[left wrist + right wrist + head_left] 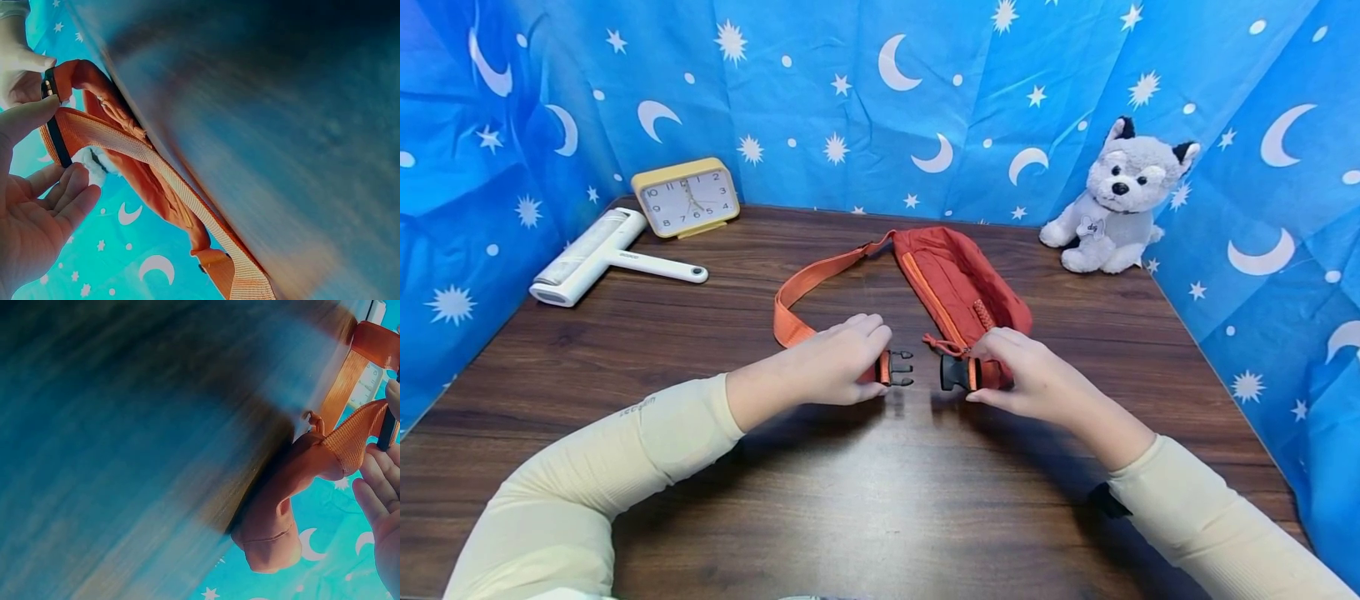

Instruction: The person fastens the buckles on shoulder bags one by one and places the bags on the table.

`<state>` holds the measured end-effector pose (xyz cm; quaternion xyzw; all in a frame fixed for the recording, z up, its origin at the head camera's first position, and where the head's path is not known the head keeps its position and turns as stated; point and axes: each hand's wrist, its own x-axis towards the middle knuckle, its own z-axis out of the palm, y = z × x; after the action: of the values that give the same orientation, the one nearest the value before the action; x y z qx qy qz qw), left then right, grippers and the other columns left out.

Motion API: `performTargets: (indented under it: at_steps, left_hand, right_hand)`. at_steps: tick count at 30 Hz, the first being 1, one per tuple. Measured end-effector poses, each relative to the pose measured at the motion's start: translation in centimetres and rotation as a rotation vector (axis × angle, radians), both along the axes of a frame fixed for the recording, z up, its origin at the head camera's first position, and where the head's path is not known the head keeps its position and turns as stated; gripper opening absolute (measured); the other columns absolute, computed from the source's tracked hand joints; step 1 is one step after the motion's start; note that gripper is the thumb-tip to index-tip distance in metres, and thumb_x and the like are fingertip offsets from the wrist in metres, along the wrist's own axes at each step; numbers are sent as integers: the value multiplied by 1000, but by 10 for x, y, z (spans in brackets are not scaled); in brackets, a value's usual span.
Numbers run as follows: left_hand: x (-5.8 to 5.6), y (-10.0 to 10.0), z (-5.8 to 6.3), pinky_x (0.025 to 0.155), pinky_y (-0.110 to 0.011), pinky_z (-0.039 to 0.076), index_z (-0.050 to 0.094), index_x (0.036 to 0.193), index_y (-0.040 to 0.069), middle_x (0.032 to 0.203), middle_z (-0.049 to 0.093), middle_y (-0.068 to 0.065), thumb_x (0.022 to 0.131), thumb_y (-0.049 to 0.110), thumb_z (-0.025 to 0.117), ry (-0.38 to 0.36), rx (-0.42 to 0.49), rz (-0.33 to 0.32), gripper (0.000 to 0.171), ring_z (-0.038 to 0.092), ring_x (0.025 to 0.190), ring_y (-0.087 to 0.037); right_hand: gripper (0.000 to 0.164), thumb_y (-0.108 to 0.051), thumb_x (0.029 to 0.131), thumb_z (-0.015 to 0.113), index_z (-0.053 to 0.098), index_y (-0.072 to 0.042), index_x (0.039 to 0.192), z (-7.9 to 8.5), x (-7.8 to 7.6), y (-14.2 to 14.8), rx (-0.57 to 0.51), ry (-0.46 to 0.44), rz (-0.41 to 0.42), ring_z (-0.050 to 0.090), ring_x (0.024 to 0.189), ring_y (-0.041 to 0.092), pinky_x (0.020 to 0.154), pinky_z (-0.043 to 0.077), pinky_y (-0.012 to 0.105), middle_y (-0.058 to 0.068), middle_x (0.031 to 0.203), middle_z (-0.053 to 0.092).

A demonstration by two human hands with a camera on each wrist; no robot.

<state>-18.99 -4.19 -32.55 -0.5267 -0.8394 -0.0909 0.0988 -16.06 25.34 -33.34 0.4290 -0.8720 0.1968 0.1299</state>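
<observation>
A rust-red belt bag [955, 279] lies on the table, its orange strap [808, 292] looping out to the left. My left hand [838, 358] pinches the pronged half of a black side-release buckle [897, 367] between thumb and fingers. The socket half of the buckle [956, 372] is pinched by my right hand [1026, 375], close to the bag's near end. The two halves face each other with a small gap between them. In the left wrist view the strap [187, 187] runs from the buckle end down past the bag.
On the wooden table [880, 500], a yellow alarm clock [687, 200] and a white lint roller [591, 257] are at the back left. A grey plush dog [1116, 204] sits at the back right. Blue star-and-moon cloth [850, 100] walls the table at the back and sides.
</observation>
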Motion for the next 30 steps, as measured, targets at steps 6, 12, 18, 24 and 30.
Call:
performTargets:
  at_steps: [6, 12, 18, 24, 30]
  left_hand:
    - [-1, 1, 0, 72, -34, 39, 49, 97, 2, 87, 44, -5, 79, 30, 72, 6, 0, -2, 41, 42, 78, -21]
    - [-1, 2, 0, 71, -34, 39, 49, 97, 3, 87, 44, -5, 79, 30, 72, 10, -1, -2, 40, 42, 78, -21]
    - [0, 2, -1, 70, -33, 39, 50, 96, 3, 86, 44, -4, 79, 30, 72, 30, 7, -15, 39, 41, 76, -20]
    - [-1, 3, 0, 71, -34, 39, 49, 95, 3, 86, 44, -5, 78, 30, 73, 32, 10, -16, 40, 42, 77, -21]
    - [0, 5, -1, 70, -33, 39, 49, 97, 2, 86, 44, -4, 78, 30, 73, 32, 12, -12, 40, 41, 77, -20]
  right_hand:
    - [47, -22, 67, 85, 57, -5, 100, -1, -1, -1, -9, 11, 3, 53, 82, 14, 71, 47, 33, 1, 91, 57]
    - [46, -21, 66, 85, 57, -5, 100, -3, -2, -2, -20, 25, 12, 53, 81, 15, 70, 46, 33, 1, 91, 57]
    - [46, -20, 66, 85, 57, -4, 99, -2, -2, -4, -28, 33, 19, 53, 81, 15, 70, 47, 33, 2, 90, 57]
    - [47, -20, 66, 85, 57, -4, 100, -1, -1, -5, -27, 23, 4, 53, 82, 15, 71, 47, 33, 3, 91, 57]
    - [48, -21, 66, 85, 57, -5, 101, 0, 1, -6, -18, 12, -2, 54, 84, 15, 72, 48, 33, 4, 92, 58]
